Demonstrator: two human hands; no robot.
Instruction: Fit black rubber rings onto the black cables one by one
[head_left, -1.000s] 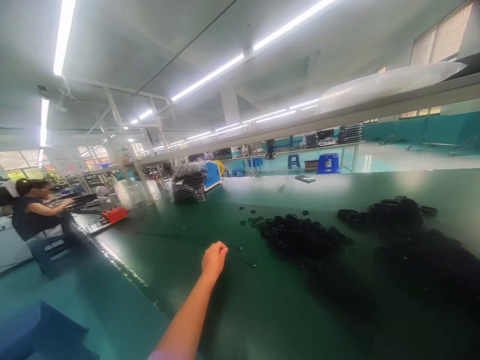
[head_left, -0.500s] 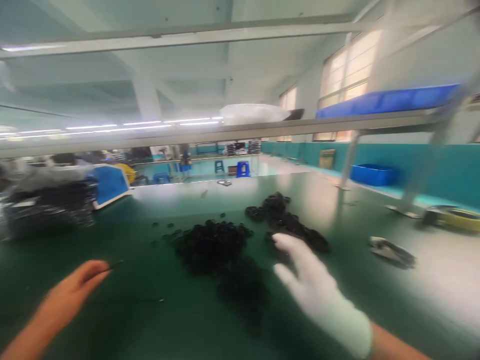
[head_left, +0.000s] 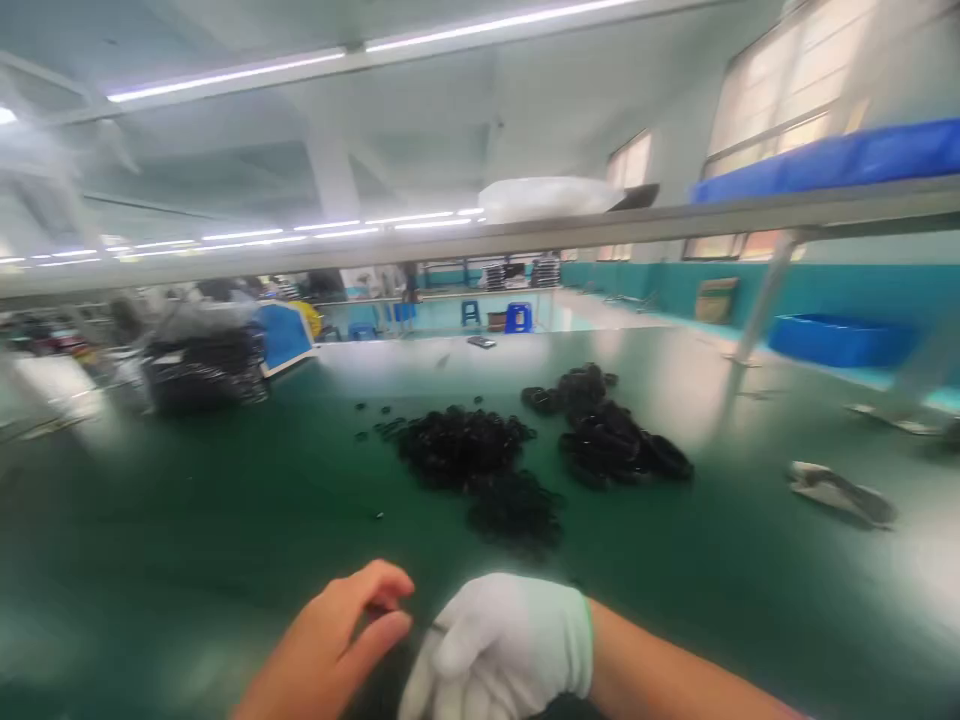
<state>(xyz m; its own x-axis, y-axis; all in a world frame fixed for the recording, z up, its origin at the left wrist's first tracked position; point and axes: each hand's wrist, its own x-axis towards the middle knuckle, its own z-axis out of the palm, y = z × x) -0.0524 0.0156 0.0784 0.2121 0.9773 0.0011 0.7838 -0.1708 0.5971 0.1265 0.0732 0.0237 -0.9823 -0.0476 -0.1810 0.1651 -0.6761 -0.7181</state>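
Note:
My bare left hand [head_left: 337, 640] and my white-gloved right hand [head_left: 502, 640] meet at the near edge of the green table [head_left: 187, 520]. The left thumb and fingers pinch together around something small and dark that I cannot make out. The gloved fingers are curled into a loose fist pointing toward the left hand, and their contents are hidden. Beyond both hands lie two heaps of black rings, one [head_left: 472, 450] in the middle and one [head_left: 607, 435] to its right, with loose rings [head_left: 379, 425] scattered at the left of them.
A clear bag of black parts [head_left: 202, 365] stands at the far left beside a blue-and-white unit [head_left: 285, 335]. A flat bagged item [head_left: 840, 490] lies at the right. A metal shelf rail [head_left: 525, 235] runs overhead. Blue stools [head_left: 517, 317] and a blue bin [head_left: 840, 338] are beyond.
The view swung right and then dropped. My left hand drew back from its reach across the table. The gloved right hand came in spread open, then curled and joined the left.

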